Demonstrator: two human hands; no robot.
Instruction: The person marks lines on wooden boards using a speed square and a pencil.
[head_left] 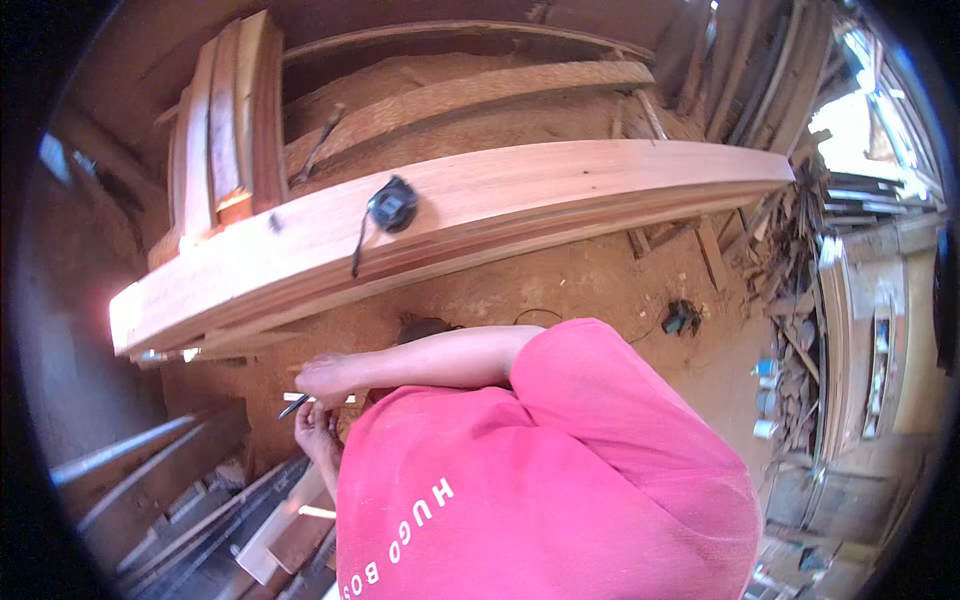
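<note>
The shirt (560, 485) was a strong pinkish red, and to my eye it sat loose, with soft folds in the cloth. White block letters (443, 489) ran over it in a slanting row. The short sleeve (620, 385) was wide and the same pinkish red, ending in a plain edge, and the forearm (430, 362) beyond was bare.

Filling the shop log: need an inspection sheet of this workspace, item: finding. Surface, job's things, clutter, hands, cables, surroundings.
Surface: beam, pale top.
Job's things: pen, dark, at the fingers; tape measure on the beam, strap over the near edge.
Clutter: dark item on the floor; white tubs at right.
Hands: left hand and right hand close together; which grips the pen, unclear.
Cables: thin loop on the floor, possibly cord.
Surroundings: plank stack behind the beam's left end.
</note>
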